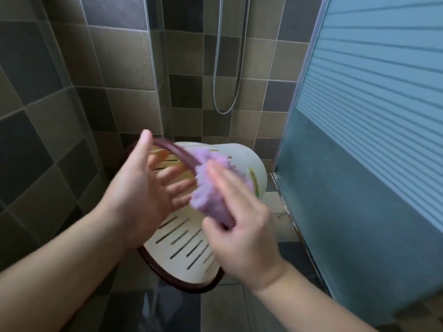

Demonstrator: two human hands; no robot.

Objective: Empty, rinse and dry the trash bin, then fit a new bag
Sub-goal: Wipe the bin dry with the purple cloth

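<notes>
- The right hand [242, 238] presses a fluffy lilac cloth [211, 188] against the trash bin [191, 245]; its fingers [223, 183] lie nearly straight over the cloth, with the thumb under the cloth's lower end.
- The left hand [141, 190] has its fingers spread and straight inside the bin's mouth, thumb up against the rim [172, 149]; it grasps nothing.
- The bin is held tilted in the air between both hands, above the tiled floor [223, 307] of a shower stall.
- It is cream plastic, round, its wall cut with narrow slots, and it has a dark maroon rim.
- Behind hang a metal shower hose [227, 68] and matte brown-grey wall tiles [124, 58]; at right stands a frosted, ribbed glass door [374, 130].
</notes>
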